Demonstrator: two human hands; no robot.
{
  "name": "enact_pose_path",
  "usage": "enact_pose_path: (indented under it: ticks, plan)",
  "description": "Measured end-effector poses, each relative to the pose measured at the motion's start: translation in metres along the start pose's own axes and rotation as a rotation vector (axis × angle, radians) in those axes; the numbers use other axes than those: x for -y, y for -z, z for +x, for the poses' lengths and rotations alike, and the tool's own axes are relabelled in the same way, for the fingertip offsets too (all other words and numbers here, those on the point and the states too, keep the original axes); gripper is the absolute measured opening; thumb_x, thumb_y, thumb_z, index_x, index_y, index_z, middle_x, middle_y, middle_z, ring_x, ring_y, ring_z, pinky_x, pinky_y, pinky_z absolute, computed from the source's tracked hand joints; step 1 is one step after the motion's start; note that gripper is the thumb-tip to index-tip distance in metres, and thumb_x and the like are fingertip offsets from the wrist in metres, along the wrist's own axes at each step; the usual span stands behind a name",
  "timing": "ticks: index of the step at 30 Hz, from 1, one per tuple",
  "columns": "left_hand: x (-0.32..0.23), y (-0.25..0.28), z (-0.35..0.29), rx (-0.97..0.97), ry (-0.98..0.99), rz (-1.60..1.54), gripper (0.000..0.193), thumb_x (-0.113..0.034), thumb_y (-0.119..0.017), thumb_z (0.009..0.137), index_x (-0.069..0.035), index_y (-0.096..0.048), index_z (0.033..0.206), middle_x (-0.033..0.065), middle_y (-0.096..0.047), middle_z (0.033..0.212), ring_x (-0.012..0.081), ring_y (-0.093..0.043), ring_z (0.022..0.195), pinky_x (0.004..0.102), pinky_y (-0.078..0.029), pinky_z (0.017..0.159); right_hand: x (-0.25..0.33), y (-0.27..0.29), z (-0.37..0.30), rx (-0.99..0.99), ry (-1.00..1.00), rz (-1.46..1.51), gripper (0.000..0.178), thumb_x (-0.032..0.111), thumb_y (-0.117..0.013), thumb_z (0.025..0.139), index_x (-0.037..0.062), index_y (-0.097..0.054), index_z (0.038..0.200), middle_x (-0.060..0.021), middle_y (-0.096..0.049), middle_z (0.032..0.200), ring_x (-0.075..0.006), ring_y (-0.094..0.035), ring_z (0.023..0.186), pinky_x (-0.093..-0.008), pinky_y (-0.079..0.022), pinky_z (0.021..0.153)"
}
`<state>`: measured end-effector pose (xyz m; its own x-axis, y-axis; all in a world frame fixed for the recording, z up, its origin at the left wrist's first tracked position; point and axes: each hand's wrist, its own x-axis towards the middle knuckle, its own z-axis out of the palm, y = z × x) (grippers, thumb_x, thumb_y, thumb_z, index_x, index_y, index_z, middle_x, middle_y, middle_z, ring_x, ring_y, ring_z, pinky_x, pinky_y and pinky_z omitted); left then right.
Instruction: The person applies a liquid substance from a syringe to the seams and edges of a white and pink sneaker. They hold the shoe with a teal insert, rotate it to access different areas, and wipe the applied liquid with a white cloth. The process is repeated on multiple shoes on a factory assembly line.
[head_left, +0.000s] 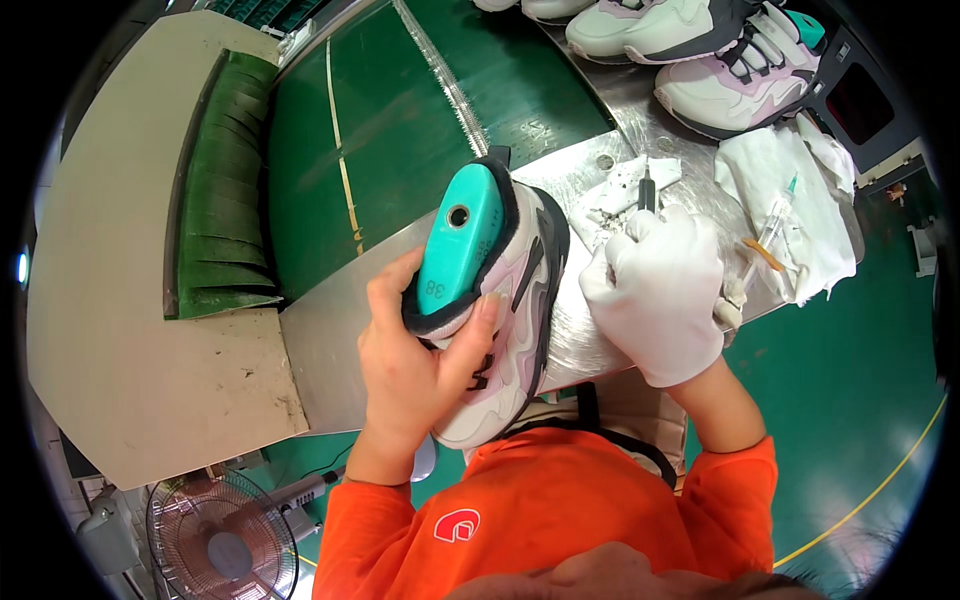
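Note:
My bare left hand (415, 350) grips a sneaker (515, 330) at its collar, thumb over the padded edge. The sneaker is white, pale pink and grey with a dark sole, tilted on its side with its toe toward me. A teal shoe last (462, 235) fills its opening. In a white glove, my right hand (665, 290) is closed just right of the sneaker. From its fist sticks a slim tool (647, 190) with a dark body and thin tip, pointing away from me; its exact kind is unclear. A stained white cloth (615, 195) lies under the tip.
Ahead runs a green conveyor belt (385, 120), with a green-flapped opening (225, 190) at left. Finished-looking sneakers (740, 85) stand at the far right of the metal bench (330, 370). A syringe (775, 220) rests on a white rag (825, 250). A fan (225, 545) stands lower left.

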<state>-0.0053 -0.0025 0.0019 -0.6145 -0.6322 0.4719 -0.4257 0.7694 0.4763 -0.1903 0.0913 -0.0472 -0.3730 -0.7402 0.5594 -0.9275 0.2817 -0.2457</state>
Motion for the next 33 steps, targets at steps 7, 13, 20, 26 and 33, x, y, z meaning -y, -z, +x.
enact_pose_path:
  ticks: [7,13,20,26,33]
  plan:
    - [0.018,0.015,0.006,-0.157,0.423,-0.326,0.038,-0.018,-0.068,0.090,0.002,-0.053,0.119,0.0056,-0.062,0.093,0.0087,-0.058,0.079,0.0213,-0.047,0.072,-0.013,0.022,-0.008,0.059,-0.087,0.171,0.051,0.030,-0.081,0.064,0.0108,-0.061,0.107,-0.0107,-0.057,0.096,-0.0317,-0.058,0.088,-0.0427,-0.044,0.075]
    - [0.037,0.029,-0.006,-0.409,0.585,-0.295,0.038,-0.024,-0.063,0.093,0.001,-0.054,0.119,0.0025,-0.061,0.088,0.0048,-0.052,0.070,0.0182,-0.040,0.059,-0.020,0.032,-0.012,0.464,-0.024,0.111,0.097,0.030,-0.092,0.048,0.0132,-0.047,0.133,-0.0126,-0.056,0.103,-0.0344,-0.059,0.091,-0.0460,-0.047,0.076]
    - [0.044,0.055,-0.037,-0.432,0.645,-0.309,0.046,-0.018,-0.061,0.092,-0.006,-0.052,0.135,-0.0018,-0.057,0.084,0.0033,-0.045,0.064,0.0178,-0.036,0.058,-0.011,0.025,-0.011,0.476,-0.018,0.161,0.078,0.017,-0.086,0.055,0.0125,-0.052,0.125,-0.0114,-0.058,0.101,-0.0333,-0.057,0.096,-0.0434,-0.046,0.082]
    - [0.051,0.079,-0.069,-0.300,0.675,-0.269,0.045,-0.017,-0.067,0.090,-0.005,-0.058,0.132,0.0106,-0.069,0.106,0.0159,-0.064,0.089,0.0291,-0.050,0.082,0.001,0.056,-0.022,0.619,-0.232,0.585,0.081,0.018,-0.084,0.057,0.0051,-0.050,0.129,-0.0132,-0.058,0.119,-0.0277,-0.057,0.108,-0.0380,-0.045,0.093]
    - [0.063,0.094,-0.089,-0.201,0.607,-0.277,0.047,-0.017,-0.072,0.086,-0.009,-0.061,0.131,0.0129,-0.067,0.090,0.0189,-0.064,0.079,0.0290,-0.050,0.076,0.001,0.060,-0.017,0.750,-0.394,0.632,0.090,0.026,-0.084,0.057,0.0038,-0.042,0.134,-0.0097,-0.054,0.118,-0.0212,-0.054,0.108,-0.0344,-0.043,0.094]
